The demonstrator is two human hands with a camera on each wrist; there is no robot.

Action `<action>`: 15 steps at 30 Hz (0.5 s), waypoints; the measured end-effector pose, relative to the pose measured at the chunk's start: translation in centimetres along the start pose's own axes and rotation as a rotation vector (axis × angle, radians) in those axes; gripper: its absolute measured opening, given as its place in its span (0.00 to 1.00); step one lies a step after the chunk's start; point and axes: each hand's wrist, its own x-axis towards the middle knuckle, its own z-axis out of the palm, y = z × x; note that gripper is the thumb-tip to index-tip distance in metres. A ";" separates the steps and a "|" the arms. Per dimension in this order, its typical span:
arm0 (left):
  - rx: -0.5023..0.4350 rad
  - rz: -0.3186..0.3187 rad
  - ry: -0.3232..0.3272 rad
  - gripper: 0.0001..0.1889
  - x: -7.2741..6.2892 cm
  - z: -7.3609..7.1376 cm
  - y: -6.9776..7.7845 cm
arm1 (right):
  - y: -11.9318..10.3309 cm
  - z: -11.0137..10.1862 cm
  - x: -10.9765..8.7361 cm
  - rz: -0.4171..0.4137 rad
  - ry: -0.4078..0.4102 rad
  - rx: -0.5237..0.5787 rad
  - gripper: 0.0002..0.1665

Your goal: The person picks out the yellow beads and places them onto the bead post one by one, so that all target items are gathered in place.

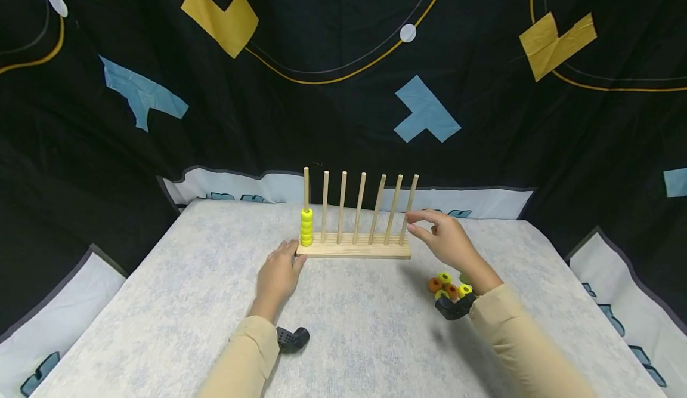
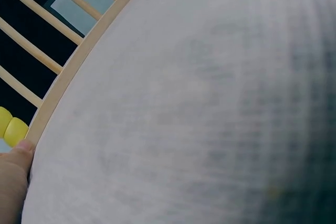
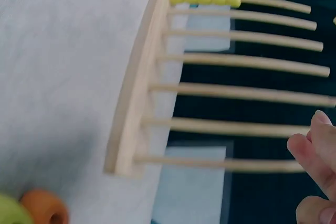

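A pale wooden rack (image 1: 354, 249) with seven slim round pegs is standing on the mottled light-grey bench (image 1: 343, 332), its leftmost peg carrying a stack of rounded yellow beads (image 1: 306, 228). At the rack's left end, the left hand (image 1: 277, 274) is gripping the base between thumb and fingers, while the right hand (image 1: 453, 244) is hovering beside the rack's rightmost peg with thumb and forefinger parted. Loose yellow and orange ring-shaped beads (image 1: 432, 289) are lying in front of the rack, toward its right.
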 end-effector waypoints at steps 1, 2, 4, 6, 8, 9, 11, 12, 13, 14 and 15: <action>0.000 -0.002 -0.001 0.28 0.0 0.0 0.0 | 0.4 -0.2 -0.2 0.013 0.000 -0.002 0.20; 0.000 -0.004 -0.003 0.28 0.0 0.0 0.0 | 0.7 -0.3 -0.5 0.025 0.000 -0.009 0.21; 0.000 -0.010 -0.006 0.28 0.0 0.0 0.1 | 1.4 -0.6 -0.9 0.044 0.000 -0.021 0.21; 0.000 -0.015 -0.005 0.28 0.0 0.0 0.1 | 2.1 -0.8 -1.3 0.057 0.004 -0.031 0.20; -0.001 -0.015 -0.001 0.28 0.0 -0.1 0.1 | 2.8 -0.9 -1.8 0.070 0.006 -0.041 0.20; -0.001 -0.013 0.002 0.28 0.0 -0.1 0.2 | 3.1 -1.0 -2.0 0.075 0.005 -0.046 0.19; 0.002 -0.008 0.006 0.28 0.0 -0.1 0.2 | 3.7 -1.1 -2.5 0.087 -0.002 -0.058 0.19; 0.004 -0.006 0.006 0.28 0.0 -0.1 0.2 | 4.0 -1.1 -2.7 0.093 -0.009 -0.064 0.19; 0.006 -0.004 0.006 0.29 0.0 -0.1 0.2 | 4.3 -1.1 -3.0 0.099 -0.018 -0.071 0.19; 0.009 -0.003 0.005 0.29 0.0 -0.1 0.2 | 4.6 -1.1 -3.3 0.108 -0.028 -0.083 0.20; 0.009 -0.003 0.003 0.29 0.0 -0.1 0.2 | 5.0 -1.1 -3.5 0.115 -0.038 -0.094 0.20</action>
